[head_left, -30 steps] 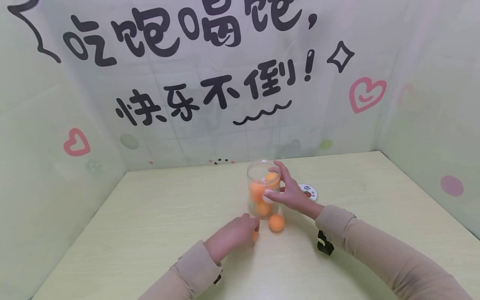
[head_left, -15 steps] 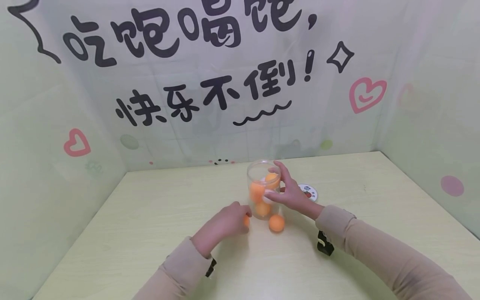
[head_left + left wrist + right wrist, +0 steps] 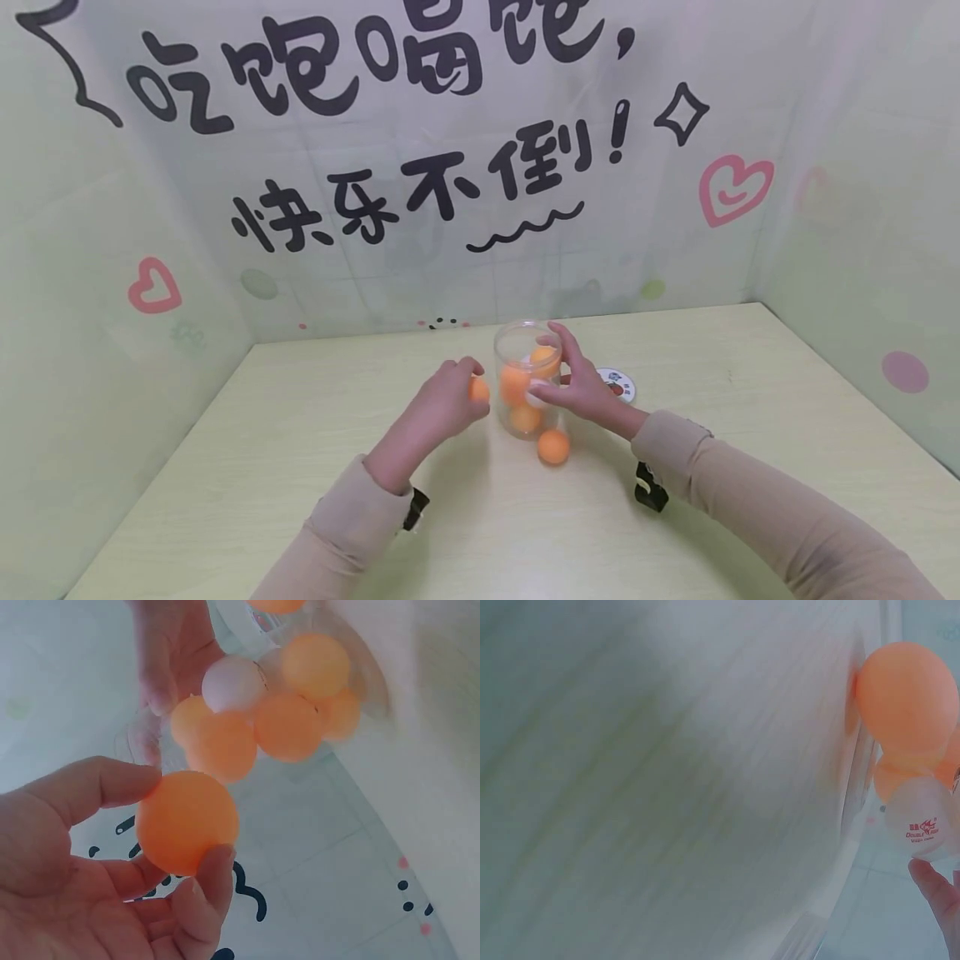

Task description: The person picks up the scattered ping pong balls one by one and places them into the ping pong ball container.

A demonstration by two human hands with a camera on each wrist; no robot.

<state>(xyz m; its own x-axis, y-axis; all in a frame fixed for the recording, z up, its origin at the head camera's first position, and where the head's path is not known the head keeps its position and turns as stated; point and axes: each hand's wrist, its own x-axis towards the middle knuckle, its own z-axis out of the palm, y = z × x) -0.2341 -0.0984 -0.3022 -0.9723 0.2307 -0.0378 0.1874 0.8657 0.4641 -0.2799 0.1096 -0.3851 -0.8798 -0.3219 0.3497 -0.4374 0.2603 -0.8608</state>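
Note:
A clear jar (image 3: 517,343) stands upright on the table, holding several orange table tennis balls and a white one (image 3: 919,814) with red print. My right hand (image 3: 588,392) grips its right side, thumb in front and fingers behind. Just left of the jar, below rim height, my left hand (image 3: 448,398) pinches an orange table tennis ball (image 3: 187,823) between thumb and fingertips. Another orange ball (image 3: 553,447) lies loose on the table at the jar's front foot. The right wrist view catches only one fingertip (image 3: 928,881) of the right hand, by the white ball.
A round white printed disc (image 3: 621,385) lies on the table behind the right hand, partly covered by it. The pale wooden table (image 3: 315,417) ends at a printed sheet wall (image 3: 420,283) behind the jar. More sheeting closes off both sides.
My left hand has lifted the orange ball from the table in front of the jar, moving up and slightly left to beside it. The right hand and jar have stayed put.

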